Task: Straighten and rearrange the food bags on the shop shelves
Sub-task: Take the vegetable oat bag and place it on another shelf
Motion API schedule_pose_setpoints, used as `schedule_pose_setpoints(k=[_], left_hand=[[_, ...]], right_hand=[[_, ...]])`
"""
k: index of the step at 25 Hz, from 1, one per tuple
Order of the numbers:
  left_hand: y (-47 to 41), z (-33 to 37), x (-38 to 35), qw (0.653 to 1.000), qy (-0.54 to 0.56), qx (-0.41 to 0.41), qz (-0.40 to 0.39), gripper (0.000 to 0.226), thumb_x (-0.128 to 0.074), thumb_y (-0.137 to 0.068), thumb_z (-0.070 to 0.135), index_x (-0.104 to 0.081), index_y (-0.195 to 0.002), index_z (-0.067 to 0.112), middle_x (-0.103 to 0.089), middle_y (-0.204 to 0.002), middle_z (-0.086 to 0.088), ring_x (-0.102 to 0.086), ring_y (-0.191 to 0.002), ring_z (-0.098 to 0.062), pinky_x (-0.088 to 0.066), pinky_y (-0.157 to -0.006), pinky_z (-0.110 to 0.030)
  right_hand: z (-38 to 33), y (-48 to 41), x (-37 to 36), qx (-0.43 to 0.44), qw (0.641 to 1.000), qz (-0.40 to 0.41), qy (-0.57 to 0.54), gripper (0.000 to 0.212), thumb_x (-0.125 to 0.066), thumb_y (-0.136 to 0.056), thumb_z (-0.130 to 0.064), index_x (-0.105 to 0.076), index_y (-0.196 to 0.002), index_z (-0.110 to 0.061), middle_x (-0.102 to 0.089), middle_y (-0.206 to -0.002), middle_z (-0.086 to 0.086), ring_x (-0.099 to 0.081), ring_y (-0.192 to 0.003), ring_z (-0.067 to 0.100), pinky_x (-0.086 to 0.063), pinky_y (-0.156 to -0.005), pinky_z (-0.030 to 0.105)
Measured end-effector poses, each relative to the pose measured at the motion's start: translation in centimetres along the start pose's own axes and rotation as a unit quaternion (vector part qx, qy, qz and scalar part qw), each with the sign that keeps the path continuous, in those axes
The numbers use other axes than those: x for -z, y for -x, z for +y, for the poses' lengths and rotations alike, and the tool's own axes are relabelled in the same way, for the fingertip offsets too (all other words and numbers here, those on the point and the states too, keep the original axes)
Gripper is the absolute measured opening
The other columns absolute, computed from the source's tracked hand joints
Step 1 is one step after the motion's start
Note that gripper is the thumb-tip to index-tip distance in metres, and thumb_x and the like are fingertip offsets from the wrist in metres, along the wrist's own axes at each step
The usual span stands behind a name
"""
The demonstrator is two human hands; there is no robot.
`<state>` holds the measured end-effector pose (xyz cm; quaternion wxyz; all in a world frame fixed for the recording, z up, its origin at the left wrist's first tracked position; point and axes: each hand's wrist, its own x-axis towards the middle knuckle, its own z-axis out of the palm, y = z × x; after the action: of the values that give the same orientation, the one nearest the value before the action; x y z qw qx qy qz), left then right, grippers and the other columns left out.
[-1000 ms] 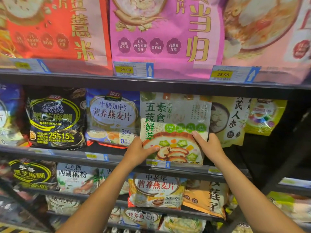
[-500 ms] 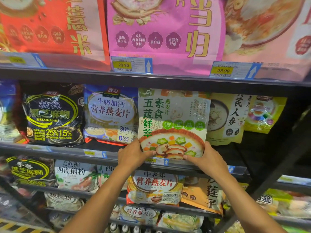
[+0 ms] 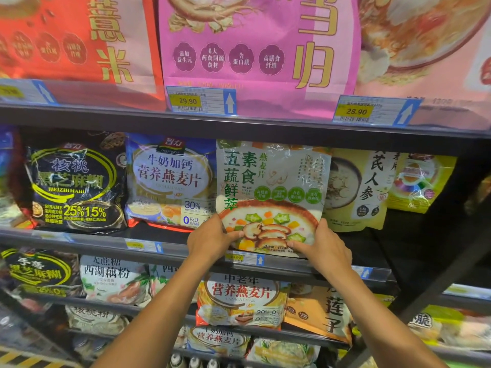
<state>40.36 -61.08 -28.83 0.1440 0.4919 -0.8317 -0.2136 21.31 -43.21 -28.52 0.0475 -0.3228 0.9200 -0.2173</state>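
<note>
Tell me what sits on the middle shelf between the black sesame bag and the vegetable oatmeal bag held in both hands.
In the head view, one bag: the blue milk-calcium oatmeal bag, between the black sesame bag and the vegetable oatmeal bag.

Below the shelf edge [image 3: 170, 251] we saw our left hand [image 3: 210, 241] and right hand [image 3: 325, 252] bare, without gloves, rings or watch, and both forearms uncovered, no sleeve showing down to the frame's bottom.
</note>
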Motion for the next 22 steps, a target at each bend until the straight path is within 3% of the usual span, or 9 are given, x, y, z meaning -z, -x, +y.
schedule_pose_setpoints(k=[5,9,16,20,22], left_hand=[[-0.5,0.0,-0.2,1.0,0.012,0.003,0.003,0.059,-0.069,-0.083,0.07,-0.056,-0.124,0.03,-0.07,-0.113,0.008,-0.067,-0.109,-0.022,-0.049,-0.074,-0.036],[-0.2,-0.3,-0.3,1.0,0.001,0.006,0.013,0.065,-0.067,-0.078,0.077,-0.057,-0.12,0.028,-0.072,-0.113,0.006,-0.068,-0.107,-0.023,-0.056,-0.083,-0.041],[1.1,-1.1,0.0,0.999,-0.03,-0.017,0.03,0.079,-0.061,-0.075,0.086,-0.052,-0.135,0.035,-0.072,-0.122,0.008,-0.066,-0.118,-0.023,-0.052,-0.094,-0.043],[1.4,-1.7,0.4,0.999,-0.031,-0.024,0.009,0.078,-0.062,-0.076,0.084,-0.049,-0.136,0.036,-0.071,-0.124,0.009,-0.065,-0.121,-0.024,-0.047,-0.095,-0.044],[1.7,-2.1,0.6,0.999,-0.03,-0.026,-0.004,0.079,-0.061,-0.074,0.085,-0.05,-0.134,0.036,-0.072,-0.122,0.01,-0.065,-0.119,-0.024,-0.046,-0.094,-0.046]], right_hand=[[-0.1,-0.7,-0.2,-0.005,1.0,0.0,0.001,0.071,-0.075,-0.072,-0.076,-0.041,-0.106,-0.024,-0.068,-0.113,-0.001,-0.067,-0.11,0.028,-0.048,-0.073,0.042],[0.3,-0.4,-0.1,0.0,1.0,0.001,-0.006,0.073,-0.075,-0.07,-0.078,-0.041,-0.107,-0.025,-0.068,-0.112,-0.002,-0.067,-0.11,0.028,-0.048,-0.073,0.042],[0.4,0.6,0.2,0.0,1.0,-0.003,-0.004,0.073,-0.075,-0.069,-0.078,-0.039,-0.109,-0.029,-0.067,-0.114,-0.005,-0.067,-0.11,0.026,-0.048,-0.074,0.04],[0.3,1.2,0.4,0.0,1.0,0.006,0.003,0.072,-0.073,-0.071,-0.078,-0.039,-0.111,-0.029,-0.068,-0.118,-0.006,-0.066,-0.113,0.023,-0.048,-0.09,0.045],[0.3,1.6,0.5,-0.005,1.0,0.011,0.004,0.074,-0.072,-0.071,-0.079,-0.044,-0.118,-0.029,-0.068,-0.119,-0.008,-0.065,-0.115,0.021,-0.042,-0.091,0.046]])
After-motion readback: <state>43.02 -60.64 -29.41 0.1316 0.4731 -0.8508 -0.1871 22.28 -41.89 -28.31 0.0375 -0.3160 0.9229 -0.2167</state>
